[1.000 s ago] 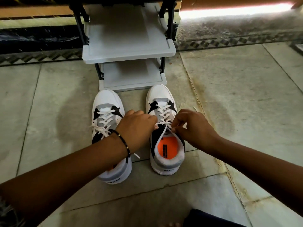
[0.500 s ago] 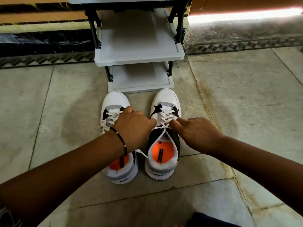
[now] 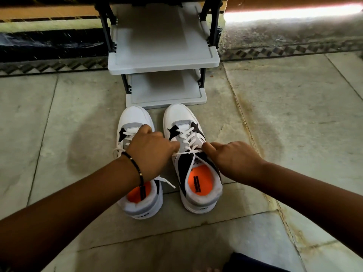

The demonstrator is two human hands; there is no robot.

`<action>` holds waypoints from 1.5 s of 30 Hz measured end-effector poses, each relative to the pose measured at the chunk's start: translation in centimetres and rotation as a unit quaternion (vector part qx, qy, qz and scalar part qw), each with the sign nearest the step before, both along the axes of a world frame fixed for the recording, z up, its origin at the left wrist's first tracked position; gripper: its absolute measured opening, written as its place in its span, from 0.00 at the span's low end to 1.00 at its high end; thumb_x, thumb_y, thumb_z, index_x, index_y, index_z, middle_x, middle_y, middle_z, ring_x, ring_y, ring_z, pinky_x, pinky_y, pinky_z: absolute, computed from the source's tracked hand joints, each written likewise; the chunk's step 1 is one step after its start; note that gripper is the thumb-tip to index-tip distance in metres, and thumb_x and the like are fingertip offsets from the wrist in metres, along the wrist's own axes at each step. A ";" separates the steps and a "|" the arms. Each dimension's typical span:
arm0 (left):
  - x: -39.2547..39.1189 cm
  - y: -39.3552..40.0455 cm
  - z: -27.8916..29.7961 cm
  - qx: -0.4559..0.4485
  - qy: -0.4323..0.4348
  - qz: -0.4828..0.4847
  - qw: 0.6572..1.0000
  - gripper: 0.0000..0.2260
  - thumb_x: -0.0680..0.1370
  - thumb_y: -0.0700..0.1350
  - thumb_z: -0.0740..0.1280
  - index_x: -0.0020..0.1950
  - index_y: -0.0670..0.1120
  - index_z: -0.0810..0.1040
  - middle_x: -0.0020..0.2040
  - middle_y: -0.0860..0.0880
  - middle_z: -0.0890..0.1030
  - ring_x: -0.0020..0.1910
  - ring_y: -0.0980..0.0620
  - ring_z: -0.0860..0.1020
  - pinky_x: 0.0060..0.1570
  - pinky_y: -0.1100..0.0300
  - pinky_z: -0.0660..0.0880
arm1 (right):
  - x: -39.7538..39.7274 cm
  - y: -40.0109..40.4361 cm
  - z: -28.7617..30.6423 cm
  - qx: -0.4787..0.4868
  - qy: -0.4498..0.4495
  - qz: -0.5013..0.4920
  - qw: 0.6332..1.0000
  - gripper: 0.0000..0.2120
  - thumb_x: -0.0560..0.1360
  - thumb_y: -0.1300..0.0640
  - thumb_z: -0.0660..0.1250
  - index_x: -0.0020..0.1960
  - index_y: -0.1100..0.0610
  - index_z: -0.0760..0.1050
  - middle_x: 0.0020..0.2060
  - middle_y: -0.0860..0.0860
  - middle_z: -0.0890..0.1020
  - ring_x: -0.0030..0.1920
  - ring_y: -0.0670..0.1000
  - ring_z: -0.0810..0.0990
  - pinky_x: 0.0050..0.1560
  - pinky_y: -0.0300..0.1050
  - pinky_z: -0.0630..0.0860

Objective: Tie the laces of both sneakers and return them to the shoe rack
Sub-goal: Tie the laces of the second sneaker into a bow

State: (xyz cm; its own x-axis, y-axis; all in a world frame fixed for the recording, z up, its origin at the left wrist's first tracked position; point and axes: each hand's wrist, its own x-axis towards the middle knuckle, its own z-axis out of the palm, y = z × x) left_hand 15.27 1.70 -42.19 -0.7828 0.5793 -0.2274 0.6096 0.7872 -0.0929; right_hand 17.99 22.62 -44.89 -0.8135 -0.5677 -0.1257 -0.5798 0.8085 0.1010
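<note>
- Two white low sneakers with black and grey panels and orange insoles stand side by side on the pale stone-tile floor (image 3: 59, 124), toes pointing at the rack, heels toward the camera.
- Grey plastic shoe rack with black uprights (image 3: 164, 61) stands just beyond the toes; the two shelves in view carry nothing.
- Right sneaker (image 3: 193, 160): white flat lace (image 3: 186, 153) is pulled out sideways across the top eyelets into a taut horizontal line between the two hands. A long strand of the same lace runs down into the shoe opening, over the orange insole.
- Left hand (image 3: 151, 152): curled closed, fingertips pinching the left end of that lace at the inner edge of the right sneaker. A black beaded bracelet (image 3: 133, 163) sits at the wrist.
- Right hand (image 3: 231, 160): fingers folded under, thumb and forefinger pinching the right end of the lace at the shoe's outer edge.
- Left sneaker (image 3: 137, 118): partly hidden under the left forearm. Its laces lie loose, one end (image 3: 167, 182) trailing onto the floor between the shoes.
- No finished bow is visible on either sneaker.
- Dark cloth (image 3: 251, 262) shows at the bottom edge; cannot tell what it is.
</note>
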 end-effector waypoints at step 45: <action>0.7 1.9 0.0 0.600 -0.311 0.290 0.678 0.15 0.81 0.41 0.54 0.37 0.40 0.73 0.43 0.43 0.81 0.39 0.60 0.81 0.41 0.69 0.78 | -1.8 -1.3 2.4 -0.706 -0.426 -0.293 0.485 0.15 0.79 0.61 0.56 0.37 0.63 0.75 0.50 0.63 0.81 0.53 0.57 0.80 0.58 0.47 0.75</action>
State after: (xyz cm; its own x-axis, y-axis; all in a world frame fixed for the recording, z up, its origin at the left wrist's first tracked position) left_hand 15.97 3.62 -42.16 -0.9267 0.2750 -0.2563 -0.2080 0.1927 0.9590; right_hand 16.17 21.36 -42.44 -0.8816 -0.2806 -0.3796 0.4449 -0.2249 -0.8669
